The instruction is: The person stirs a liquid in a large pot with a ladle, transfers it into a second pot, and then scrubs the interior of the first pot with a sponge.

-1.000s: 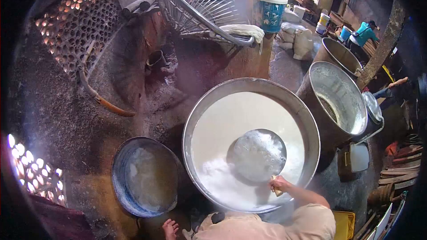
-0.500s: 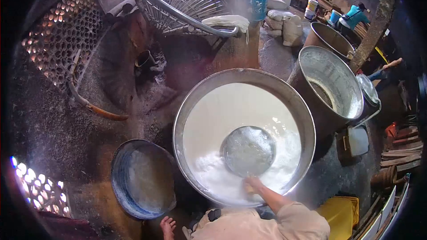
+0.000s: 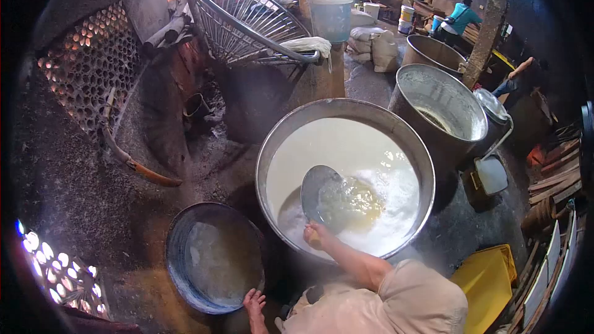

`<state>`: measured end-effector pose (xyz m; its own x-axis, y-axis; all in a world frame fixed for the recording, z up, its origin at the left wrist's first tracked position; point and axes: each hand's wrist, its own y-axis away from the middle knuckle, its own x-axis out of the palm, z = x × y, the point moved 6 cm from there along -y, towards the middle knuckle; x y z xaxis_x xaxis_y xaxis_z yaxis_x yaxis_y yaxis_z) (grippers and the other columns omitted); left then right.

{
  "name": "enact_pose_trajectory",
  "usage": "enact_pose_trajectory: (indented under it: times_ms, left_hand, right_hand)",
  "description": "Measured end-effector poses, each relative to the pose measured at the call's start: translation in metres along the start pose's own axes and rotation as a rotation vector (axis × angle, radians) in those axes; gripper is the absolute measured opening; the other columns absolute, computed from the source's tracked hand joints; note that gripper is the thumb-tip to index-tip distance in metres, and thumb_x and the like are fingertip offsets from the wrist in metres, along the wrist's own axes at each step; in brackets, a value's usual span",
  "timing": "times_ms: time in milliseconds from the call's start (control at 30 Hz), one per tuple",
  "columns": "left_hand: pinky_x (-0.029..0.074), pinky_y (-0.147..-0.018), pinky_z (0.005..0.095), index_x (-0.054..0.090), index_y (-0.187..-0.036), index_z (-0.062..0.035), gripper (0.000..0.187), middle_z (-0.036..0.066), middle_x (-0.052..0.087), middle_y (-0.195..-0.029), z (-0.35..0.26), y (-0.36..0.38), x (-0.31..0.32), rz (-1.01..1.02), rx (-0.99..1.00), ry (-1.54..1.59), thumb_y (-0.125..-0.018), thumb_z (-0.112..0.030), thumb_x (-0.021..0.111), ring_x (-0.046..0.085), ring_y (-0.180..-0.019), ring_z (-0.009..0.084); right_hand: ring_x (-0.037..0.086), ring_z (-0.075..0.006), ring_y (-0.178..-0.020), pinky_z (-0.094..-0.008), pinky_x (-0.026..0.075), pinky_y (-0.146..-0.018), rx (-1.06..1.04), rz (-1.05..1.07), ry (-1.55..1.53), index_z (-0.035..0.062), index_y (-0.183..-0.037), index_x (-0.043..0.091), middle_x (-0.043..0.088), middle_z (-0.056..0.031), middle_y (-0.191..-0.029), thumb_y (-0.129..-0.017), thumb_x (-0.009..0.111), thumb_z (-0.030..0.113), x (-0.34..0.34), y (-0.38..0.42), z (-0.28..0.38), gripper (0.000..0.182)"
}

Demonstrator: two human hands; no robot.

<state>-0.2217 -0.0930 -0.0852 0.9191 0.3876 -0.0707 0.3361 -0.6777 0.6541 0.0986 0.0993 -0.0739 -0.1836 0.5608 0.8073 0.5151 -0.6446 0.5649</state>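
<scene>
Gripping a wide scoop [image 3: 318,187] by its handle, the right hand [image 3: 320,234] is tilting it within the big pot [image 3: 346,109] ahead, so its load is spilling into the white liquid [image 3: 334,139]. The left hand [image 3: 254,302], open and apparently holding nothing, is hanging beside the smaller basin [image 3: 177,272].

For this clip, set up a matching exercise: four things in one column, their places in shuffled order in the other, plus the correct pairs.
Things
1. Ladle
2. Left hand
3. Yellow container
4. White cloth

Places
A. Draped over the edge of the slatted round frame
B. Near the edge of the smaller, dark basin
C. At the big pan of pale liquid, in the grip of the right hand
D. On the right, beyond the person's sleeve

Pairs: 1-C, 2-B, 3-D, 4-A
</scene>
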Motion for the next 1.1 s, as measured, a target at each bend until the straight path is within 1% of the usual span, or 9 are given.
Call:
enact_pose_trajectory:
  times_ms: [233,500,567,700,733,800,967,1033,1100]
  left_hand:
    - [0.049,-0.063,0.0279,0.052,-0.121,-0.0039,0.038,0.009,0.062,-0.106,-0.034,-0.008,0.038,0.142,0.080,-0.095,-0.085,-0.013,0.059,0.062,-0.081,0.0170]
    - [0.050,-0.073,0.0304,0.048,-0.126,-0.0009,0.045,0.011,0.059,-0.115,-0.082,0.007,0.151,0.411,0.280,-0.229,-0.085,-0.014,0.060,0.061,-0.092,0.0188]
    - [0.050,-0.077,0.0324,0.046,-0.129,-0.0001,0.048,0.011,0.058,-0.116,-0.090,0.013,0.177,0.370,0.307,-0.197,-0.085,-0.014,0.059,0.059,-0.097,0.0216]
    - [0.046,-0.081,0.0315,0.048,-0.121,0.0029,0.041,0.015,0.057,-0.117,-0.093,0.021,0.224,0.437,0.352,-0.256,-0.085,-0.015,0.059,0.054,-0.106,0.0208]
    - [0.045,-0.080,0.0336,0.051,-0.114,0.0036,0.034,0.015,0.059,-0.111,-0.083,0.009,0.228,0.346,0.505,-0.290,-0.085,-0.013,0.059,0.056,-0.102,0.0225]
    - [0.045,-0.081,0.0340,0.053,-0.111,0.0021,0.031,0.014,0.063,-0.102,-0.082,0.014,0.239,0.176,0.526,-0.297,-0.082,-0.006,0.058,0.060,-0.092,0.0243]
    - [0.044,-0.084,0.0315,0.053,-0.112,0.0007,0.033,0.013,0.064,-0.103,-0.094,0.036,0.244,0.037,0.473,-0.260,-0.080,-0.001,0.057,0.060,-0.096,0.0218]
    - [0.044,-0.085,0.0314,0.052,-0.113,0.0013,0.032,0.014,0.064,-0.105,-0.091,0.037,0.245,-0.013,0.457,-0.253,-0.081,0.000,0.056,0.060,-0.097,0.0217]
    - [0.044,-0.085,0.0321,0.051,-0.113,0.0017,0.031,0.014,0.064,-0.106,-0.094,0.042,0.247,-0.059,0.482,-0.214,-0.082,0.002,0.054,0.060,-0.096,0.0222]
  right_hand:
    - [0.045,-0.0105,-0.047,-0.0229,0.041,-0.044,0.518,0.325,-0.307,0.0101,-0.067,0.044,0.043,0.0007,-0.056,-0.088,0.051,0.017,0.065,0.053,-0.067,0.024]
    - [0.050,-0.0097,-0.048,-0.0235,0.043,-0.041,-0.023,0.227,1.078,0.0048,-0.078,0.051,0.051,-0.0011,-0.062,-0.086,0.063,0.018,0.076,0.118,-0.060,0.019]
    - [0.055,-0.0146,-0.050,-0.0278,0.046,-0.043,-0.495,-0.109,1.169,-0.0004,-0.085,0.053,0.055,-0.0049,-0.064,-0.081,0.067,0.011,0.072,0.133,-0.013,0.019]
    - [0.056,-0.0154,-0.052,-0.0318,0.049,-0.045,-0.720,-0.284,1.212,0.0004,-0.100,0.049,0.056,-0.0069,-0.067,-0.074,0.070,0.000,0.089,0.205,0.081,0.033]
    - [0.056,-0.0155,-0.054,-0.0324,0.049,-0.047,-1.086,-0.257,1.401,0.0019,-0.103,0.048,0.056,-0.0068,-0.068,-0.074,0.070,0.001,0.076,0.209,0.125,0.036]
    - [0.058,-0.0204,-0.057,-0.0352,0.050,-0.051,-1.335,-0.355,1.524,0.0029,-0.104,0.048,0.058,-0.0086,-0.071,-0.071,0.072,0.004,0.071,0.242,0.184,0.041]
    - [0.062,-0.0434,-0.077,-0.0481,0.051,-0.071,-1.360,-0.776,2.203,-0.0016,-0.096,0.055,0.062,-0.0264,-0.079,-0.066,0.066,0.010,0.060,0.284,0.364,0.035]
    - [0.063,-0.0419,-0.083,-0.0489,0.051,-0.074,-1.164,-1.090,2.310,-0.0025,-0.100,0.056,0.063,-0.0277,-0.084,-0.069,0.060,0.008,0.091,0.306,0.389,0.032]
    - [0.063,-0.0414,-0.085,-0.0480,0.051,-0.076,-1.066,-1.109,2.265,-0.0040,-0.102,0.056,0.063,-0.0279,-0.084,-0.071,0.059,0.007,0.105,0.314,0.407,0.033]
